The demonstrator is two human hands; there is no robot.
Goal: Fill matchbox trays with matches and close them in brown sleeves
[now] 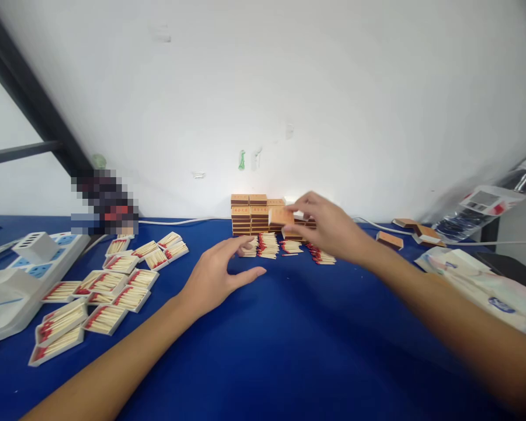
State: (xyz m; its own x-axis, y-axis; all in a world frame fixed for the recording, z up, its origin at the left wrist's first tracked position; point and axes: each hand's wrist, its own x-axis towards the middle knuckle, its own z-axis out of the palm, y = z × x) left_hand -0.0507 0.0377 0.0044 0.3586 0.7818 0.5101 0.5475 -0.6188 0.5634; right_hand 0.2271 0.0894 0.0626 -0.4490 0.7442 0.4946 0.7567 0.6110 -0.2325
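My right hand [328, 228] is raised over the far middle of the blue table [289, 339], its fingers pinched on a brown matchbox [281, 217] beside a stack of matchboxes [249, 214] at the wall. My left hand [217, 275] rests on the table with fingers apart, holding nothing, its fingertips close to loose piles of red-tipped matches [268, 245]. More match piles [319, 255] lie under my right hand.
Several open white trays filled with matches [105, 286] cover the left side. A white power strip [21, 269] lies at the far left. Loose matchbox sleeves [389, 239] and plastic bags [477, 280] sit at the right. A white cable [175, 221] runs along the wall.
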